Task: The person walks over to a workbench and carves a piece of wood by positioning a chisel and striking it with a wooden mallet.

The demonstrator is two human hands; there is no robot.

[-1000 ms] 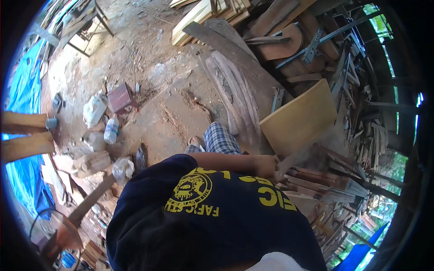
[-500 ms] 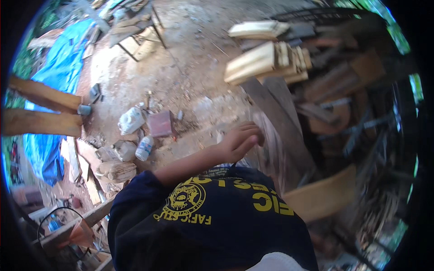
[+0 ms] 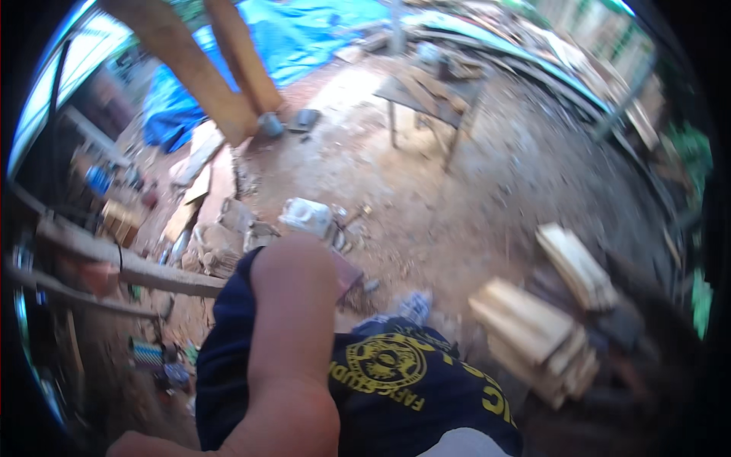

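My left arm is bent, with the elbow pointing away from me and the forearm folded back toward the lower edge. At that edge my left hand is cut off; one digit sticks out to the left, and the other fingers are hidden. Nothing held shows in it. My right hand is out of view. I wear a dark blue shirt with yellow print. Past my elbow, on the ground, lie a white plastic jug and a partly covered reddish-brown block.
Stacked cut boards lie at right, beside a smaller stack. A low table holding wood pieces stands farther off. Two upright planks rise before a blue tarp. A wooden rail runs along the left.
My left hand has moved from before my chest back toward me, down to the lower edge. My view has swung left, so the stacked boards appear lower and the tarp higher.
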